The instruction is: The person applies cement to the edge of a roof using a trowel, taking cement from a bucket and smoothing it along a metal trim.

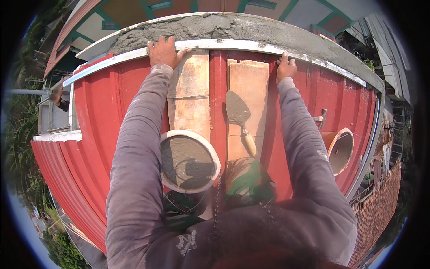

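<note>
My left hand (165, 54) grips a long white strip (227, 44) that borders a band of wet grey mortar (224, 26), its fingers over the edge. My right hand (285, 68) holds the same strip farther right, fingertips on it. Below the strip two wooden boards (188, 80) lie on a red corrugated roof (96, 112). A trowel (237, 110) smeared with grey, with a wooden handle, rests on the right board. A white bucket of grey mortar (188, 163) sits between my forearms.
An orange bucket (339, 150) tilts at the right, near a hammer-like tool (320, 117). At the far left a co-worker's arm (58, 97) shows beside a pale ledge (58, 136). Buildings (295, 13), trees (62, 244) and a tiled roof (371, 215) lie beyond the roof's edges.
</note>
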A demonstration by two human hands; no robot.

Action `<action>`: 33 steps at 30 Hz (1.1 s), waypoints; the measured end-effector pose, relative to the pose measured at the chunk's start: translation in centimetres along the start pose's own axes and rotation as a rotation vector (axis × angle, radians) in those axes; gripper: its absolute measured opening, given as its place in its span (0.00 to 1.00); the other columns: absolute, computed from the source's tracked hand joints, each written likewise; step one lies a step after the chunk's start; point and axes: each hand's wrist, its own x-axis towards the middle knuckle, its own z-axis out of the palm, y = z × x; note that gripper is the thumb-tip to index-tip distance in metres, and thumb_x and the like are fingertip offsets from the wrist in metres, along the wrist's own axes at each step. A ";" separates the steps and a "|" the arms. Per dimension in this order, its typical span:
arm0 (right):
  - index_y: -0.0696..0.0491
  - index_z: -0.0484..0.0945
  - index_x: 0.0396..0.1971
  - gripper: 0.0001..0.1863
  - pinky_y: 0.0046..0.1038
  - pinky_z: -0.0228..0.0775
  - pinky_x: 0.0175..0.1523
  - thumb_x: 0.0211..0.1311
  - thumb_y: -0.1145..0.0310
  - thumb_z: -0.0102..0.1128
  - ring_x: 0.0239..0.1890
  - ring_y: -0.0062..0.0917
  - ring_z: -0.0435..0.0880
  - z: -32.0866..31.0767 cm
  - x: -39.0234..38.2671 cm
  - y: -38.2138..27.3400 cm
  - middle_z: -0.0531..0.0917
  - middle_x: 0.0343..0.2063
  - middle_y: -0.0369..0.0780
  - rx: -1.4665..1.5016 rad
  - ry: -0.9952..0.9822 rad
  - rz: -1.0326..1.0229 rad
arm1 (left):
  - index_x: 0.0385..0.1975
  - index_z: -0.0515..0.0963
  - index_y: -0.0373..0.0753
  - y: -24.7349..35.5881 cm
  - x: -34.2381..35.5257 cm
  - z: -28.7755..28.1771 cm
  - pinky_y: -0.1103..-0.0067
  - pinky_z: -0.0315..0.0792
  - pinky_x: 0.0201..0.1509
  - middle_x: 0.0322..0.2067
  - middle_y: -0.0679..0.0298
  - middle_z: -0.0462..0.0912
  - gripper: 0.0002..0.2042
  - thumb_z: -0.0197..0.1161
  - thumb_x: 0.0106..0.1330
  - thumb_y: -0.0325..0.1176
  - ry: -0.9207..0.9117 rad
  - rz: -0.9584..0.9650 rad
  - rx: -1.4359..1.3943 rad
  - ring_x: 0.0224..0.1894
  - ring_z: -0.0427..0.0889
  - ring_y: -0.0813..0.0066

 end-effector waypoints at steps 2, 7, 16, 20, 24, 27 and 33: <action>0.70 0.46 0.81 0.49 0.26 0.83 0.47 0.78 0.60 0.67 0.38 0.21 0.83 -0.8 -4.5 -1.4 0.85 0.43 0.42 -0.092 -0.053 -0.029 | 0.63 0.81 0.46 -0.7 -0.3 -0.5 0.46 0.56 0.81 0.56 0.52 0.82 0.43 0.60 0.64 0.79 -0.046 -0.022 0.039 0.63 0.82 0.53; 0.62 0.84 0.49 0.22 0.35 0.81 0.52 0.71 0.56 0.72 0.45 0.32 0.87 -6.7 -23.2 -5.0 0.86 0.44 0.48 -0.583 -0.418 -0.198 | 0.65 0.80 0.45 -1.1 -1.0 -1.1 0.46 0.56 0.81 0.57 0.53 0.82 0.43 0.59 0.66 0.78 -0.052 -0.043 0.057 0.64 0.82 0.54; 0.62 0.75 0.52 0.24 0.50 0.76 0.55 0.74 0.55 0.67 0.49 0.56 0.85 -11.2 -29.8 -1.5 0.83 0.44 0.59 -0.804 -0.755 -0.073 | 0.65 0.81 0.47 0.0 -0.3 -2.0 0.46 0.58 0.80 0.60 0.53 0.82 0.42 0.62 0.64 0.78 -0.115 -0.059 0.041 0.65 0.82 0.53; 0.64 0.71 0.54 0.22 0.52 0.76 0.55 0.78 0.58 0.59 0.48 0.61 0.86 -4.5 -25.8 -8.5 0.85 0.41 0.64 -0.559 -0.681 0.015 | 0.64 0.81 0.47 -0.2 -0.2 -2.2 0.47 0.59 0.80 0.59 0.53 0.82 0.42 0.63 0.63 0.77 -0.102 -0.061 0.048 0.65 0.83 0.52; 0.66 0.72 0.55 0.24 0.49 0.78 0.56 0.79 0.57 0.55 0.49 0.57 0.88 7.2 -18.9 -10.6 0.86 0.41 0.63 -0.462 -0.760 -0.019 | 0.63 0.82 0.47 0.1 0.1 -2.8 0.48 0.59 0.80 0.59 0.53 0.82 0.42 0.65 0.63 0.77 -0.136 -0.070 0.046 0.64 0.83 0.52; 0.67 0.81 0.52 0.25 0.45 0.81 0.58 0.75 0.57 0.59 0.53 0.52 0.90 15.7 -17.0 -14.4 0.87 0.45 0.64 -0.394 -0.851 0.231 | 0.63 0.82 0.47 0.2 -0.3 -2.8 0.48 0.61 0.79 0.60 0.52 0.81 0.41 0.66 0.62 0.76 -0.130 -0.076 0.024 0.65 0.83 0.51; 0.66 0.86 0.44 0.25 0.42 0.85 0.49 0.76 0.55 0.57 0.37 0.45 0.93 20.1 -13.3 -14.0 0.90 0.26 0.50 -0.870 -0.695 -0.085 | 0.66 0.79 0.46 0.2 -0.1 -2.6 0.46 0.61 0.79 0.61 0.51 0.80 0.42 0.64 0.64 0.76 -0.154 -0.065 0.029 0.65 0.83 0.50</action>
